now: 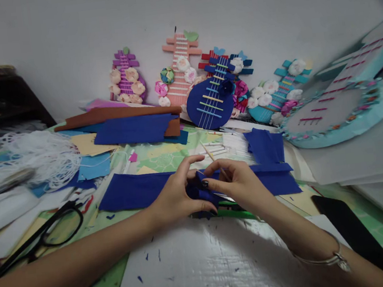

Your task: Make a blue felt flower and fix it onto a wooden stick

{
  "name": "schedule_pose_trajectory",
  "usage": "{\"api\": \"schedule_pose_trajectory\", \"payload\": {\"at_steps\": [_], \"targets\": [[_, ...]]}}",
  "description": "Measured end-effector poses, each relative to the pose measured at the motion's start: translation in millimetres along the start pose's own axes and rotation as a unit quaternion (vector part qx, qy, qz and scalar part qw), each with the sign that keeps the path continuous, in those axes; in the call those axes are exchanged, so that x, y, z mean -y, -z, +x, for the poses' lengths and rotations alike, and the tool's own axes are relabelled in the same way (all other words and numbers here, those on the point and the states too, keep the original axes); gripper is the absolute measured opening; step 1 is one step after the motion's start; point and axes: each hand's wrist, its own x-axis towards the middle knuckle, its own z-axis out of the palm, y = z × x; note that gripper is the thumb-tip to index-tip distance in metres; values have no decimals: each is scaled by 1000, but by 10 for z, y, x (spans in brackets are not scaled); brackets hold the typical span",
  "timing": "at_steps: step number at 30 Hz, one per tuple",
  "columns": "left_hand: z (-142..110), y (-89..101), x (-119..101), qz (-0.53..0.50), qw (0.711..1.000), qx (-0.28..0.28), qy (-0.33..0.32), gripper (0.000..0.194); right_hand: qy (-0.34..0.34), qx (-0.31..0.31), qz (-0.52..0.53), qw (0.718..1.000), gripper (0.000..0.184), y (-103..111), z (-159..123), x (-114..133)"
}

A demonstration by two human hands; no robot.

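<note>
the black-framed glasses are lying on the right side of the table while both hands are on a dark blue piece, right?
Not quite: the head view shows the black-framed glasses lying on the left side. Both hands are on a dark blue piece.

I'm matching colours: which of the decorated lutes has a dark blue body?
The round dark blue lute with pastel crossbars, beyond the right hand; no other lute shows a body that colour.

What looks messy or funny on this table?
The white cord lies in a loose, tangled heap at the left, not neatly wound. Small blue scraps litter the white board below the left hand and right hand.
</note>
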Motion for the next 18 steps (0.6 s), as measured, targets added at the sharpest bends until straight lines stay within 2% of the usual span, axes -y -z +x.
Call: {"api": "schedule_pose_trajectory", "payload": {"at_steps": [5,12,18], "targets": [[-13,-12,-26,3,1000,1,-1,87,5,-20,31,999,13,-19,-41,36],[-14,-12,-33,98,995,7,-18,90,-38,29,56,997,15,-42,-38,31],[-12,-5,-69,153,987,17,-51,86,-75,76,166,980,18,-35,-30,20]]}}
